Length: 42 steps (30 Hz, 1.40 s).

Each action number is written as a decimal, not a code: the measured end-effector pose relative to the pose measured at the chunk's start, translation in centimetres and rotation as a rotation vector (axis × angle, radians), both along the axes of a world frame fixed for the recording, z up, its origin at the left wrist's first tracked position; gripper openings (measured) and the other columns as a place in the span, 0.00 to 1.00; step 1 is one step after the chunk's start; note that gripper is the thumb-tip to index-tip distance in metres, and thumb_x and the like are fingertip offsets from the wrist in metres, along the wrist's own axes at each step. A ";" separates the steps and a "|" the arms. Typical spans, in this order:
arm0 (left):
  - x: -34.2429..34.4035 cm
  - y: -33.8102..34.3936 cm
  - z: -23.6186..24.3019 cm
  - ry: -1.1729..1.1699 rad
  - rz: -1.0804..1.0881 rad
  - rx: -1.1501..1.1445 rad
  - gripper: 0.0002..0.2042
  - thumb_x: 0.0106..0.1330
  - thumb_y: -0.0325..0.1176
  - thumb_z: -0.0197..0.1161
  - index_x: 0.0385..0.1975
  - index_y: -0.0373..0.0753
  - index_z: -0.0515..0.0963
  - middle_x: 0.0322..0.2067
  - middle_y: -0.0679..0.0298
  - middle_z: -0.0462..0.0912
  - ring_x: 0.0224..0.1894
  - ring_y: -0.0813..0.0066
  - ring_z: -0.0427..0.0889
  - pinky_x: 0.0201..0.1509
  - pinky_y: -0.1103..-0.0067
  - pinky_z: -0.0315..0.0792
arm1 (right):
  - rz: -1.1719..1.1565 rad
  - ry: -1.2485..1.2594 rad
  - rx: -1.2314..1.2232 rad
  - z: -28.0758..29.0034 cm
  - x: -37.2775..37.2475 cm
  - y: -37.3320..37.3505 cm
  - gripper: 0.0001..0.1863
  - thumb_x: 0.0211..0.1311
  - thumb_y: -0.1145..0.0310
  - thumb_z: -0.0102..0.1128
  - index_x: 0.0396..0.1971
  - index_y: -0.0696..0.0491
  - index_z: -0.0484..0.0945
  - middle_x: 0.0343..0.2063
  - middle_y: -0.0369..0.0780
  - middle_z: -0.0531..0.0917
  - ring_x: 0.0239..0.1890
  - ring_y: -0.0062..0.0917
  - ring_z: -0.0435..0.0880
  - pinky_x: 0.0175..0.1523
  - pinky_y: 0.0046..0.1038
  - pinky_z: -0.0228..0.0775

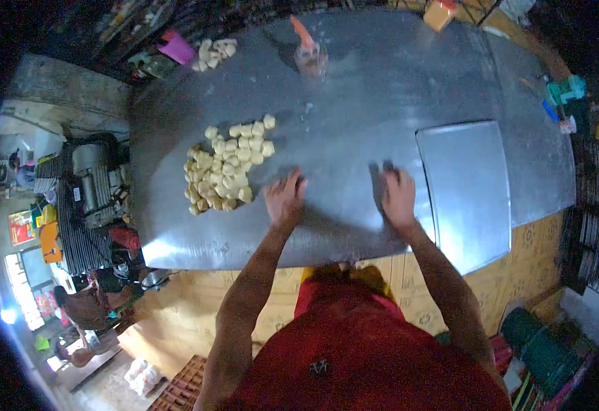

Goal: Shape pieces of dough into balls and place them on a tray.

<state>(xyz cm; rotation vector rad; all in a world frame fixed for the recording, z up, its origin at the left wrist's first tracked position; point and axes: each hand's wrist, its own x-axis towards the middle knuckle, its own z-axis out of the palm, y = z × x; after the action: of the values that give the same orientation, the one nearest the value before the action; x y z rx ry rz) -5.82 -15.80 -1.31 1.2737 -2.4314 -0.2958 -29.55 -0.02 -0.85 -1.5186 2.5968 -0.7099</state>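
Observation:
My left hand [284,198] rests low over the grey metal worktop [340,103], just right of a cluster of several pale dough balls [227,164], its fingers bent and apart with nothing visible in them. My right hand [397,197] is at the left side of a shiny rectangular metal tray [464,195], fingers slightly curled and apart over the bare worktop, casting a shadow. Neither hand appears to touch the dough. Toward the far edge, a clear container [311,63] has an orange handle [301,31] sticking out.
More dough pieces [214,53], a pink container [176,46], an orange box [440,14] and green items [566,89] line the far edges. Another person [87,308] is at lower left. Stacked trays stand at both sides; green tubs [529,349] sit lower right.

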 end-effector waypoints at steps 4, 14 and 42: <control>-0.4 -1.4 -0.6 0.019 -0.127 -0.015 0.19 0.74 0.47 0.66 0.59 0.46 0.82 0.42 0.62 0.91 0.42 0.56 0.86 0.52 0.59 0.71 | -0.006 -0.081 -0.060 -0.5 0.7 -2.9 0.22 0.54 0.79 0.65 0.51 0.52 0.83 0.51 0.48 0.80 0.53 0.48 0.79 0.53 0.51 0.71; -4.2 -4.7 -0.9 0.061 -0.243 0.076 0.17 0.70 0.47 0.69 0.54 0.50 0.85 0.42 0.63 0.90 0.46 0.55 0.85 0.54 0.56 0.71 | 0.034 -0.010 -0.101 -1.1 -1.1 -7.6 0.19 0.56 0.80 0.62 0.49 0.52 0.82 0.48 0.49 0.80 0.53 0.51 0.79 0.49 0.49 0.71; -9.3 -6.7 -2.9 0.132 -0.341 0.107 0.11 0.71 0.39 0.69 0.49 0.46 0.86 0.39 0.62 0.89 0.43 0.58 0.83 0.52 0.62 0.70 | 0.063 -0.171 -0.143 -2.6 0.3 -9.6 0.22 0.52 0.78 0.67 0.50 0.50 0.82 0.48 0.46 0.79 0.51 0.47 0.77 0.56 0.47 0.68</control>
<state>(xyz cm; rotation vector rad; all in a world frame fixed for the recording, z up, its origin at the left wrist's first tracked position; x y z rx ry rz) -15.12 -22.49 -4.25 0.8426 -2.5373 -0.5893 -29.26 -9.66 -3.48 -1.4941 2.4094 -0.9909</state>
